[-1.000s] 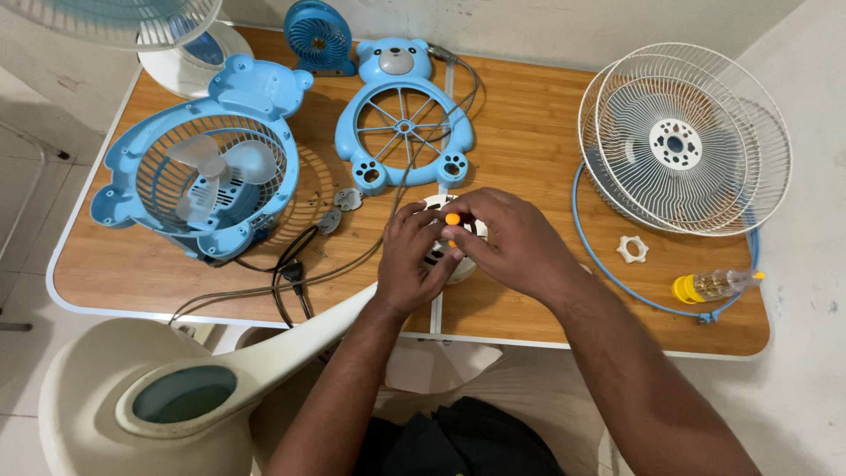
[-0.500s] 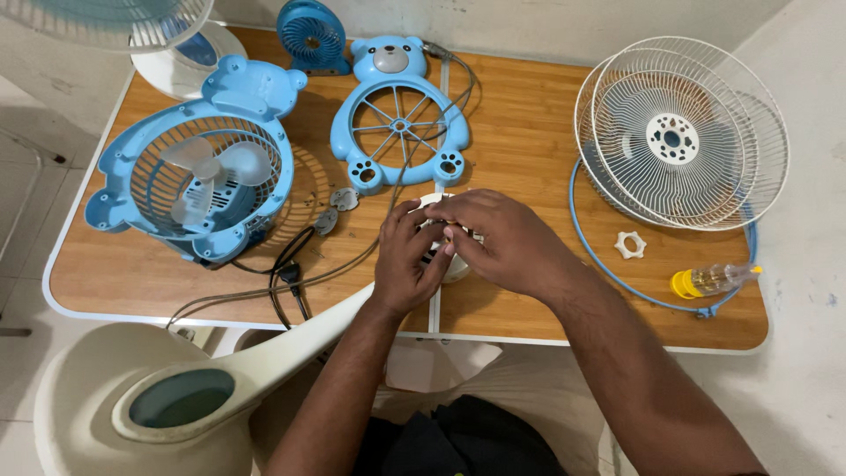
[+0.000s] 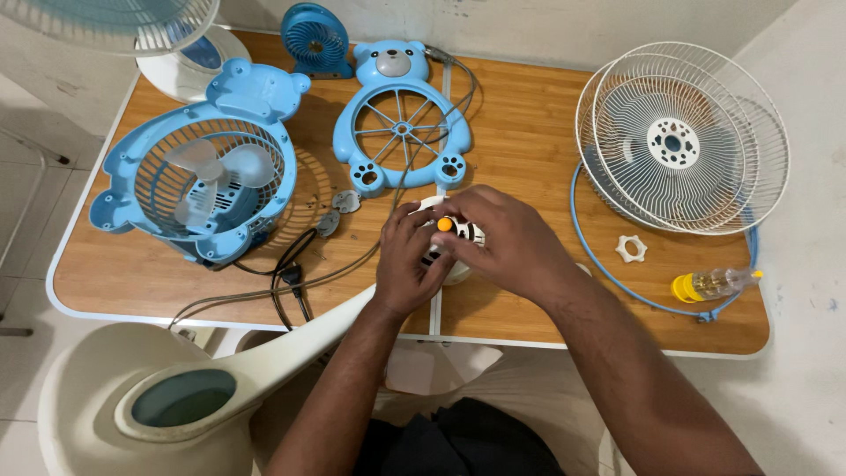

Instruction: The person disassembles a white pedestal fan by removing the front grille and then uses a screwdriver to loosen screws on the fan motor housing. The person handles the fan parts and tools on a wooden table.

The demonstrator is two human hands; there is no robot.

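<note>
Both my hands meet at the front middle of the wooden table (image 3: 529, 132). My left hand (image 3: 407, 260) and my right hand (image 3: 502, 240) are closed around a white fan motor housing (image 3: 458, 240) with black vent slots and an orange knob on top. Most of the housing is hidden under my fingers. It joins a cream curved fan stand (image 3: 159, 401) that runs down to the lower left.
A blue bear-shaped fan (image 3: 198, 181) lies at the left, its blue bear-shaped front grille (image 3: 401, 119) behind my hands. White wire fan guards (image 3: 683, 137), a blue ring, a white nut (image 3: 631, 249) and a small yellow-capped bottle (image 3: 709, 284) sit at the right. Cables trail near the front edge.
My hands stay on the motor housing. My fingers have shifted slightly, so the orange knob shows again after being covered half a second ago.
</note>
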